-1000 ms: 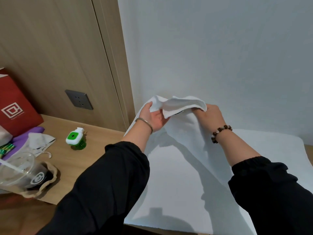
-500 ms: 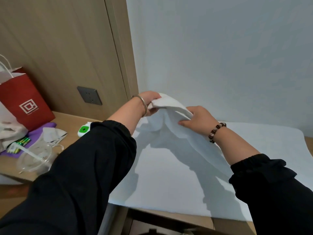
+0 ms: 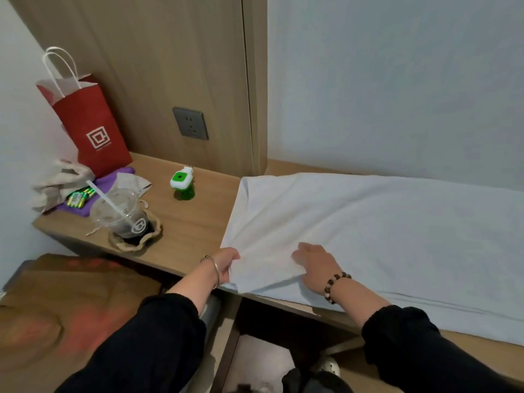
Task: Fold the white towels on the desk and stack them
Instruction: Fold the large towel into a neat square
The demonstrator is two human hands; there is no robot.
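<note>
Left hand (image 3: 228, 265) pinches the towel (image 3: 368, 222) corner at the desk (image 3: 198, 222) front edge, right hand (image 3: 314, 266) lies flat on it: align edges, then smooth creases outward.

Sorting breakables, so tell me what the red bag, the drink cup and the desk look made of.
Red bag: matte paper, judging by its sharp creases and white cord handles. Drink cup: clear glossy plastic; the dark drink shows through. Desk: wood grain with a satin finish, possibly laminate.
</note>
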